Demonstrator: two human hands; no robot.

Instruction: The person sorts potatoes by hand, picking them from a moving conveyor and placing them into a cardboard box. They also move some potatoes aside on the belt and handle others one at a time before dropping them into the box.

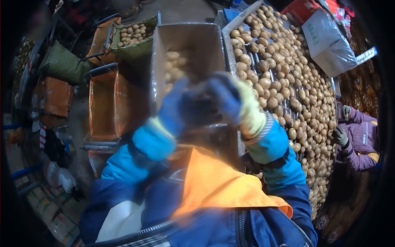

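Note:
Both of my hands, in blue gloves, are raised over the near part of a tall plastic-lined box (187,31). My left hand (175,108) is at the box's left side, blurred by motion. Close to the box's right edge is my right hand (224,96), also smeared, with its fingers toward the left hand. Something dark lies between the hands; I cannot make out what it is or whether either hand holds it. Blurred potatoes (175,64) lie inside the box along its left side.
Right of the box, a wide sorting table bears many potatoes (288,78). A co-worker in gloves and checked sleeves (362,138) is at its far right side. A white carton (329,43) stands at the back. Left are an orange-lined frame (103,107) and a green sack of potatoes (133,35).

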